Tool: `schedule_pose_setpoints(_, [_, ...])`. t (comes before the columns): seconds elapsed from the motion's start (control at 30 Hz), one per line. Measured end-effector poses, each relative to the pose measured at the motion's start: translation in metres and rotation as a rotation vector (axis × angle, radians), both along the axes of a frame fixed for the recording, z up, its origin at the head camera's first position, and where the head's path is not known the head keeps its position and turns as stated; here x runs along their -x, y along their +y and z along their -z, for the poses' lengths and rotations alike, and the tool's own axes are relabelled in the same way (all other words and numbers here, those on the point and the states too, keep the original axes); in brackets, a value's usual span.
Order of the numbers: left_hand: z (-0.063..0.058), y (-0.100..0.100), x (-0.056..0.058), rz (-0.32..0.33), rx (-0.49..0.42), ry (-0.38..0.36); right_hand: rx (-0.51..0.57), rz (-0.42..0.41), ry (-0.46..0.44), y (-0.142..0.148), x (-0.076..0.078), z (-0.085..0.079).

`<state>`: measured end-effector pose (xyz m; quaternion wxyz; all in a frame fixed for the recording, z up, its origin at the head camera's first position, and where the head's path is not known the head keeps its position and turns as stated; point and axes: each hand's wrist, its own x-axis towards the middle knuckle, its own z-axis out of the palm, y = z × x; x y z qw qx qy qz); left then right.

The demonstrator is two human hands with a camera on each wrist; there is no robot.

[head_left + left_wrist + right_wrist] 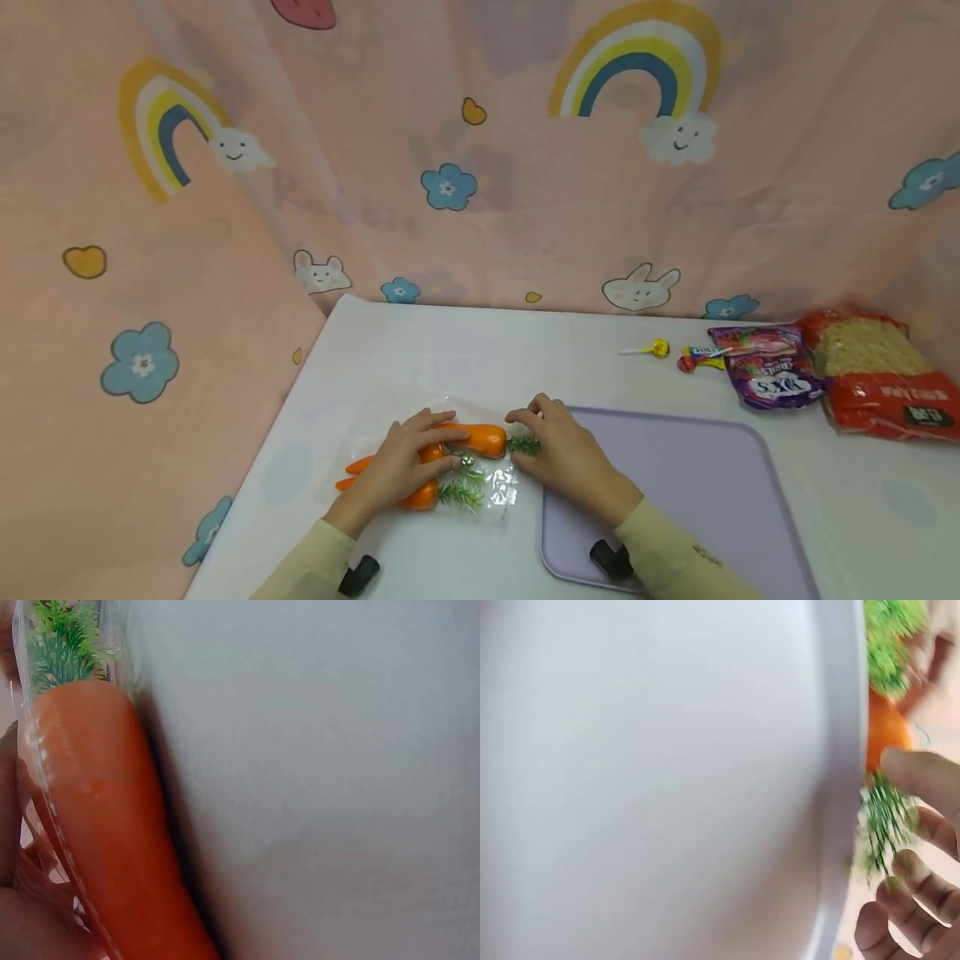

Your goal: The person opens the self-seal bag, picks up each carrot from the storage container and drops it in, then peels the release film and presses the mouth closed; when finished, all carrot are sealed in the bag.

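Several orange carrots with feathery green tops lie with a clear plastic bag (pixel 501 493) on the white table. My left hand (pixel 405 457) rests across them, its fingers reaching over the upper carrot (pixel 489 440). A lower carrot (pixel 422 497) shows under that hand, and its orange side (pixel 112 817) fills much of the left wrist view behind clear film. At the upper carrot's leafy top (pixel 524 444), my right hand (pixel 567 454) has its thumb and fingers spread apart. The right wrist view shows those fingers (pixel 930 776) beside the green leaves (pixel 885 817).
A lilac tray (pixel 675 492) lies under the right forearm, just right of the carrots. At the back right are a yellow lollipop (pixel 660 348), a red lollipop (pixel 686 364), a purple candy packet (pixel 772 382) and a red bag of noodles (pixel 885 392). A patterned pink cloth (pixel 525 233) hangs behind.
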<state>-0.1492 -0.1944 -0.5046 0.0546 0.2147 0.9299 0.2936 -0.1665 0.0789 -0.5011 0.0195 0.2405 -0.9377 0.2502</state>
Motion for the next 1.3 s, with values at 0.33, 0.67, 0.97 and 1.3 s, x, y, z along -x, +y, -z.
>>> schedule_pose_setpoints(0.33, [0.0,-0.003,-0.001,0.006,0.003,0.018,0.084,-0.034,-0.083,0.018,-0.001,-0.005])
schedule_pose_setpoints(0.67, [0.002,-0.002,0.0,-0.005,-0.002,0.086,0.072,-0.062,0.014,-0.017,0.005,-0.002])
schedule_pose_setpoints(0.97, [0.0,-0.001,0.0,0.012,0.04,0.128,0.176,-0.042,0.043,-0.04,0.007,0.005])
schedule_pose_setpoints(1.3, [0.0,0.001,-0.002,0.005,0.047,0.176,0.437,0.151,-0.193,-0.05,0.008,0.014])
